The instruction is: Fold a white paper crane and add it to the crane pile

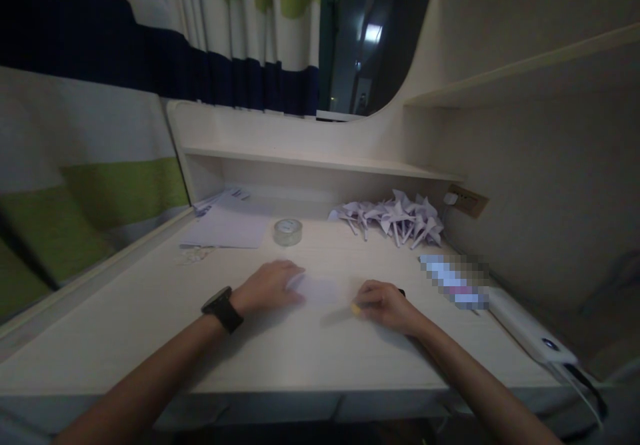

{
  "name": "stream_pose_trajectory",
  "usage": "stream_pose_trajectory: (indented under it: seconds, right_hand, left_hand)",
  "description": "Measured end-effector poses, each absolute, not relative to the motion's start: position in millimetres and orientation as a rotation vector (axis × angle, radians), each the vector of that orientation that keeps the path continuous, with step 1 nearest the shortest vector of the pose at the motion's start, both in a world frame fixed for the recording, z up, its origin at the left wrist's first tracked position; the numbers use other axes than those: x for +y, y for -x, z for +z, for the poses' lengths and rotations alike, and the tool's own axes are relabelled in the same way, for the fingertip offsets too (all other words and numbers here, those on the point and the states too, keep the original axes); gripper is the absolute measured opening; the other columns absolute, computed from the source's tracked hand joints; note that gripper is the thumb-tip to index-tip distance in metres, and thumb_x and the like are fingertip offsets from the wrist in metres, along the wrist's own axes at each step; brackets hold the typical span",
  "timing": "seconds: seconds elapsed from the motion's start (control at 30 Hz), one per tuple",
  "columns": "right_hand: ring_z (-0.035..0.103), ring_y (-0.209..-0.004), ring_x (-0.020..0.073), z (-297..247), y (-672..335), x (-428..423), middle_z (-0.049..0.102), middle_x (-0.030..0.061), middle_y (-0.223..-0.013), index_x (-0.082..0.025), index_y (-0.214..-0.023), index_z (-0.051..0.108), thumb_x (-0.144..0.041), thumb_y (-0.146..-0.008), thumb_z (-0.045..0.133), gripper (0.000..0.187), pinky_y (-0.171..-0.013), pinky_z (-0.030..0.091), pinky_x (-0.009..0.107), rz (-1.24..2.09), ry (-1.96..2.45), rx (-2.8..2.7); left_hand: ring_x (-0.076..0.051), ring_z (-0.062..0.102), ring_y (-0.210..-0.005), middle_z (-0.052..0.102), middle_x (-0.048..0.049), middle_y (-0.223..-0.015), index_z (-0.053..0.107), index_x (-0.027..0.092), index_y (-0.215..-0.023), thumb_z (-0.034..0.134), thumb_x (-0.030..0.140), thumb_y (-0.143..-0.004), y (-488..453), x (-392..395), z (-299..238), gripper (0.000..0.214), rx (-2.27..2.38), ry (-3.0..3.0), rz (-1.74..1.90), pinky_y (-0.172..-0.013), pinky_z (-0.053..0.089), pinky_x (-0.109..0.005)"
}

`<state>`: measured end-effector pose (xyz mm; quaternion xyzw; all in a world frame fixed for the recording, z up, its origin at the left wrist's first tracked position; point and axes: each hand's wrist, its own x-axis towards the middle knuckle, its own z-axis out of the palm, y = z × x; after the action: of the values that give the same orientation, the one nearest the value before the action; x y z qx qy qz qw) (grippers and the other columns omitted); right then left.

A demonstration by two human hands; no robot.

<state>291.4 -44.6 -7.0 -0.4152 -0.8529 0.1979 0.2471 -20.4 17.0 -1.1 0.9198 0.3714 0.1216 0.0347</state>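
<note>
My left hand [273, 286], with a dark watch on its wrist, has its thumb and fingers at the left end of a small white sheet of paper [320, 289]. The paper is blurred and hard to tell from the white desk. To the right of it, my right hand [384, 306] is closed round a small tool with a yellow part [356, 309] showing at the fingertips. A blurred grey streak runs left from the yellow part, either a blade or a shadow; I cannot tell which. A dark bit shows behind the knuckles.
A roll of clear tape [288, 231] lies beyond my left hand, beside a stack of white paper [227, 221]. Several folded paper pinwheels [395, 218] are heaped at the back right. A phone [450, 281] and a white power bank-like box [530, 328] with cables line the right side.
</note>
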Motion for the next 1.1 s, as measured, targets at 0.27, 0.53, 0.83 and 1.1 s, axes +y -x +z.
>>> stream_pose_trajectory:
  seconds: [0.27, 0.53, 0.83, 1.1]
  right_hand:
    - [0.062, -0.082, 0.0183, -12, -297, -42, 0.067, 0.0065, -0.090, -0.020, -0.090, 0.076, -0.028, -0.080, 0.067, 0.016, -0.074, 0.045, 0.027, 0.505, 1.161, -2.313]
    - [0.062, -0.082, 0.0198, -7, -296, -44, 0.066, 0.0072, -0.090, -0.019, -0.088, 0.077, -0.028, -0.079, 0.067, 0.015, -0.074, 0.045, 0.028, 0.535, 1.210, -2.322]
    - [0.063, -0.081, 0.0203, -8, -296, -42, 0.067, 0.0082, -0.090, -0.018, -0.087, 0.077, -0.031, -0.079, 0.068, 0.018, -0.074, 0.046, 0.029, 0.587, 1.184, -2.291]
    - [0.063, -0.081, 0.0198, -7, -297, -43, 0.066, 0.0079, -0.089, -0.018, -0.088, 0.076, -0.034, -0.079, 0.068, 0.020, -0.074, 0.046, 0.028, 0.614, 1.163, -2.273]
  left_hand:
    - [-0.025, 0.059, -0.089, 0.060, -0.0085, -0.103, 0.059, 0.021, -0.119, 0.075, 0.066, -0.055, 18, 34, -8, 0.080, 1.174, -2.596, 0.285, -0.076, 0.044, -0.031]
    - [-0.021, 0.055, -0.076, 0.061, -0.0039, -0.087, 0.061, 0.018, -0.091, 0.080, 0.051, -0.055, 10, 37, -4, 0.053, 1.017, -2.545, 0.335, -0.063, 0.035, -0.026]
    - [-0.016, 0.053, -0.070, 0.060, -0.0007, -0.078, 0.062, 0.017, -0.097, 0.067, 0.025, -0.069, 16, 34, 3, 0.029, 0.856, -2.323, 0.432, -0.061, 0.035, -0.025]
    - [-0.015, 0.049, -0.064, 0.056, -0.0006, -0.070, 0.057, 0.015, -0.072, 0.054, 0.037, -0.082, 20, 39, 10, 0.024, 0.850, -2.440, 0.392, -0.059, 0.032, -0.026]
